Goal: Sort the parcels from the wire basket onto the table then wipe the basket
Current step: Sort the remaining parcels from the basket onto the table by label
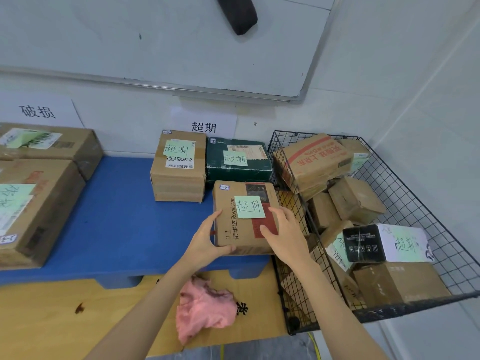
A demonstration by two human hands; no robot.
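Observation:
A brown Royalstar parcel [233,219] with a green sticky note lies on the blue table [117,224], near its right front corner. My left hand [207,240] grips the parcel's near left corner, thumb along the front edge. My right hand [283,235] rests on the parcel's right side, fingers fairly straight. To the right stands the black wire basket [405,201] holding several cardboard parcels and a black and white box [384,242]. Behind the held parcel sit a taped brown parcel [179,167] and a dark green box [237,159]. A pink cloth [205,310] lies below the table on a wooden board.
Two large brown parcels [39,190] lie at the table's left under a paper sign on the wall. Another paper sign [204,124] hangs above the middle parcels. A whiteboard [155,40] fills the wall above. The wooden board [78,318] lies on the floor in front.

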